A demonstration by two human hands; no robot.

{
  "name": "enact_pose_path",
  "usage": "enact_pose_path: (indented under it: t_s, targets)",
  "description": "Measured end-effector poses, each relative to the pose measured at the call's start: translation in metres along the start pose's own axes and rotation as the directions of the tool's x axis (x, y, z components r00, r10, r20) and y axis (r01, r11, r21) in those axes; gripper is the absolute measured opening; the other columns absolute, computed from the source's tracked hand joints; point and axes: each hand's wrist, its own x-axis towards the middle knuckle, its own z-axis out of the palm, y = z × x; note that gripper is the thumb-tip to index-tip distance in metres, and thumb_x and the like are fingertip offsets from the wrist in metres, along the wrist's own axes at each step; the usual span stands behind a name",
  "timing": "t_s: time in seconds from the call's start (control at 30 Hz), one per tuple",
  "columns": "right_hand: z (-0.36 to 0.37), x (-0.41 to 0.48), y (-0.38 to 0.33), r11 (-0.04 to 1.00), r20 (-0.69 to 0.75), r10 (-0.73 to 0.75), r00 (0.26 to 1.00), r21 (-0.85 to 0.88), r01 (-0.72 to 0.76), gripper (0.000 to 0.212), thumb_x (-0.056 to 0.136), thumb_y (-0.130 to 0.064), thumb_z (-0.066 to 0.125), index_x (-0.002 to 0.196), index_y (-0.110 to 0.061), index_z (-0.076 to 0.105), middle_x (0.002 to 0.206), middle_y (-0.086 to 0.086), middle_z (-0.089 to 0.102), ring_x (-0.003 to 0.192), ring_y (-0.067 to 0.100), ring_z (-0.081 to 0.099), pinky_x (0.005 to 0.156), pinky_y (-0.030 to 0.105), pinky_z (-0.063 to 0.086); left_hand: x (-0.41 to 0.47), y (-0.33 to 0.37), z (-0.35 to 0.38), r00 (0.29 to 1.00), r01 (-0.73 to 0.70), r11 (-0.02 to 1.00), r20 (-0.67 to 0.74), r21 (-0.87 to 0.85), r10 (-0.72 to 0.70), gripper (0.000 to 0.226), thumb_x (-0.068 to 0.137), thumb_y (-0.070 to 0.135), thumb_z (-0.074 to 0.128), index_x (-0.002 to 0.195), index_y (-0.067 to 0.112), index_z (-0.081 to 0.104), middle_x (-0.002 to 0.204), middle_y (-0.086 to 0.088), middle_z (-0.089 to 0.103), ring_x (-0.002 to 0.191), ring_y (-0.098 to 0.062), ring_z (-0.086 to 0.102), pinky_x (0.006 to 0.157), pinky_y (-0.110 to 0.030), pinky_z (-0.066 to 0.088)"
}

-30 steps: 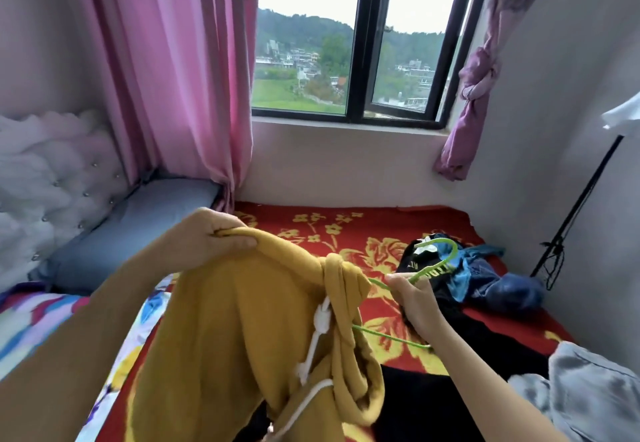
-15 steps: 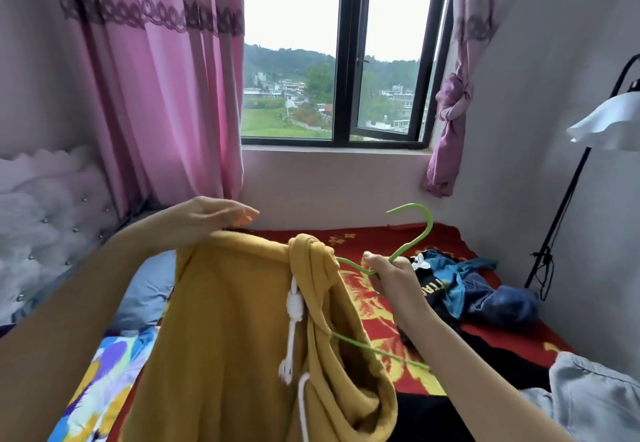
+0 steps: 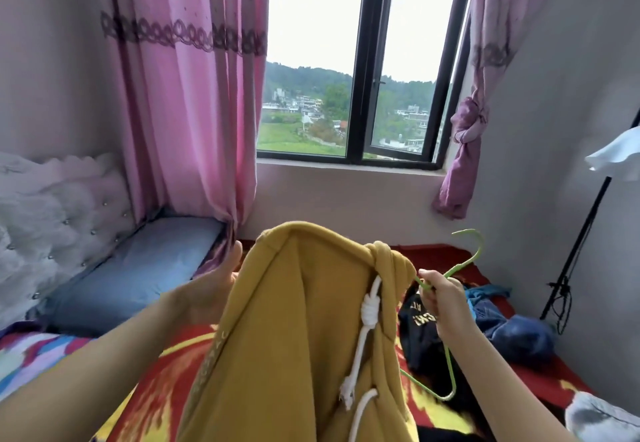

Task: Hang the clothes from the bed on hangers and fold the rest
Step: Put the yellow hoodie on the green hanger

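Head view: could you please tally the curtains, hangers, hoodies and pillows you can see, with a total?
Curtains: 2
Green hanger: 1
Mustard hoodie: 1
Blue pillow: 1
Total: 5

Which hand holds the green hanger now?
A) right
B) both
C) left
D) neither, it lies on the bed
A: the right hand grips the green hanger just below its hook, while the left hand sits at the yellow hoodie with its fingers hidden behind the cloth.
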Motion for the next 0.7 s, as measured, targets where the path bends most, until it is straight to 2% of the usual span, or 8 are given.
enact_pose_path:
  t_s: [0.03,0.1,0.17,0.27,0.37,0.5,0.6,0.7]
  targets:
    - [-0.005,0.002,0.003,1.000,-0.008,0.008,1.000,0.014,-0.008,0.048,0.091,-0.007,0.047,0.048,-0.018,0.029,0.035,-0.007,0.025,0.029,0.004,0.019,0.031,0.014,0.017,0.002,0.004,-0.004,1.000,-0.011,0.998,0.023,0.063,0.009,0.099,0.066,0.084,0.037,0.131,0.010,0.043,0.098,0.010,0.051,0.073,0.004,0.063,0.069,-0.013,0.052]
    - [-0.015,0.007,0.009,1.000,-0.019,-0.001,1.000,0.015,0.001,0.045,0.091,-0.008,0.047,0.051,-0.017,0.029,0.036,-0.007,0.026,0.030,0.004,0.019,0.032,0.014,0.016,0.003,0.001,0.002,0.971,-0.100,0.980,0.231,0.170,0.059,0.108,0.043,0.088,0.061,0.119,0.011,0.052,0.105,0.015,0.064,0.084,0.007,0.065,0.076,-0.012,0.052]
    - [-0.020,0.009,0.012,1.000,-0.020,-0.022,1.000,-0.003,0.022,0.044,0.091,-0.009,0.047,0.051,-0.016,0.030,0.036,-0.008,0.026,0.031,0.005,0.019,0.032,0.015,0.017,0.003,-0.001,0.012,0.939,-0.211,0.961,0.311,0.179,0.148,0.071,0.055,0.064,0.078,0.107,0.016,0.066,0.104,0.006,0.072,0.095,-0.008,0.067,0.080,-0.019,0.053]
    - [-0.025,0.009,0.016,0.999,-0.001,-0.038,0.999,-0.039,0.038,0.044,0.091,-0.009,0.048,0.050,-0.015,0.031,0.036,-0.008,0.026,0.031,0.004,0.020,0.032,0.014,0.019,0.004,0.000,0.010,0.966,-0.238,0.958,0.141,0.161,0.217,0.009,0.083,0.019,0.065,0.082,0.015,0.073,0.081,0.005,0.073,0.075,-0.006,0.068,0.067,-0.015,0.052]
    - [-0.038,0.011,0.017,0.993,-0.007,-0.060,0.998,-0.100,0.059,0.046,0.091,-0.008,0.048,0.048,-0.015,0.031,0.036,-0.006,0.026,0.032,0.004,0.021,0.033,0.014,0.019,-0.003,0.015,-0.011,0.910,-0.360,0.883,-0.094,0.301,0.404,0.030,0.093,0.000,0.050,0.075,0.016,0.068,0.058,0.011,0.063,0.054,0.004,0.055,0.053,-0.010,0.044]
    - [-0.035,0.010,0.023,0.944,0.038,-0.181,0.983,-0.272,0.185,0.052,0.090,-0.003,0.051,0.044,-0.019,0.033,0.038,-0.008,0.028,0.035,0.004,0.024,0.037,0.013,0.025,-0.014,0.056,-0.015,0.706,-0.572,0.689,-0.161,0.445,0.690,0.022,0.086,0.005,0.059,0.082,0.025,0.068,0.071,0.021,0.070,0.068,0.011,0.060,0.066,-0.005,0.045]
    - [-0.017,0.003,0.022,0.901,0.075,-0.236,0.969,-0.357,0.247,0.058,0.091,-0.009,0.054,0.042,-0.023,0.027,0.041,-0.010,0.025,0.039,0.006,0.023,0.044,0.017,0.028,-0.016,0.081,-0.003,0.690,-0.587,0.672,-0.155,0.452,0.707,0.021,0.084,0.005,0.062,0.080,0.025,0.068,0.067,0.022,0.069,0.066,0.010,0.062,0.061,-0.003,0.045]
    - [-0.014,-0.002,0.042,0.977,-0.104,-0.139,0.985,-0.179,0.119,0.052,0.092,-0.019,0.054,0.044,-0.021,0.035,0.038,-0.006,0.029,0.036,0.010,0.024,0.046,0.027,0.025,-0.016,0.089,-0.010,0.728,-0.571,0.704,-0.135,0.422,0.672,0.015,0.083,0.012,0.061,0.085,0.024,0.069,0.071,0.019,0.071,0.069,0.007,0.064,0.060,-0.004,0.046]
